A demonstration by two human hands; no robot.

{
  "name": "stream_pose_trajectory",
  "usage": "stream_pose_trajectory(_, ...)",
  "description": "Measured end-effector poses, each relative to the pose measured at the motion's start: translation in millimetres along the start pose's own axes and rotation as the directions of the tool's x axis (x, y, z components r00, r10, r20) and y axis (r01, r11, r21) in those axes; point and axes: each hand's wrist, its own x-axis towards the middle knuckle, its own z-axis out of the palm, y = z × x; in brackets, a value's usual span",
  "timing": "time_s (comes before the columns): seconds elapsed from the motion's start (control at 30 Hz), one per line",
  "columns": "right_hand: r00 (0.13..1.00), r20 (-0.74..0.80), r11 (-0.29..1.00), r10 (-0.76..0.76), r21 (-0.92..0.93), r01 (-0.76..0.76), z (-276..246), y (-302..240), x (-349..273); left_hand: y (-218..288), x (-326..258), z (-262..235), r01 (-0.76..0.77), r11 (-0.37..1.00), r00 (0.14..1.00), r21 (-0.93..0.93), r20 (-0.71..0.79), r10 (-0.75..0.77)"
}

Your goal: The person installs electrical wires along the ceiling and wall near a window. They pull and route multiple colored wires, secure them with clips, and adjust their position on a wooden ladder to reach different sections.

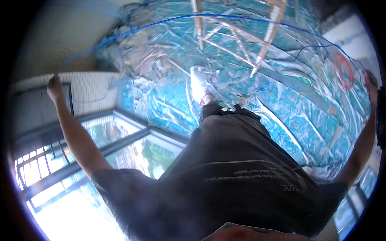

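Observation:
A thin blue cable (217,16) stretches in a wide arc across the far side of the view, from one raised hand toward the other. Out at the far left, my left hand (56,90) is held up with its fingers closed round the cable's left end. My right hand (370,84), raised at the far right rim, is closed where the cable's other end runs in. Both arms are spread wide and apart from the body. Near the right hand, a second dark blue strand hangs below the main arc.
Crumpled teal sheeting (169,114) covers the floor, with strips and debris on it. A wooden trestle or stepladder (263,52) stands ahead. A red coil (344,72) is by my right hand. A framed window (150,129) is at the left. A bright whitish object (198,83) lies by my feet.

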Motion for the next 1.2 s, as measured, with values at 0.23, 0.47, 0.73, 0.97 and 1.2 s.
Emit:
stream_pose_trajectory(0.23, 0.986, 0.164, 0.562, 0.015, 0.814, -0.144, -53, -175, -7, 24, -21, -17, 0.091, 0.990, 0.994, 0.106, 0.048, -0.096)
stream_pose_trajectory(0.47, 0.980, 0.136, 0.261, -0.143, 0.961, -0.095, -32, -287, 42, -76, -60, -17, 0.005, 0.746, 0.908, 0.666, 0.309, -0.283)
stream_pose_trajectory(0.73, 0.466, 0.167, 0.172, -0.869, 0.985, -0.032, -16, -575, -77, 450, -199, 38, -0.392, 0.672, 0.810, -0.628, 0.110, 0.576)
stream_pose_trajectory(0.97, 0.271, 0.383, 0.433, -0.883, 0.887, 0.158, -6, -605, -77, 407, -213, 24, 0.093, 0.645, 0.876, -0.759, 0.371, 0.309)
stream_pose_trajectory(1.2, 0.310, 0.315, 0.428, -0.897, 0.797, 0.427, 53, -565, -30, 239, -226, 30, 0.094, 0.783, 0.911, -0.615, 0.371, 0.182)
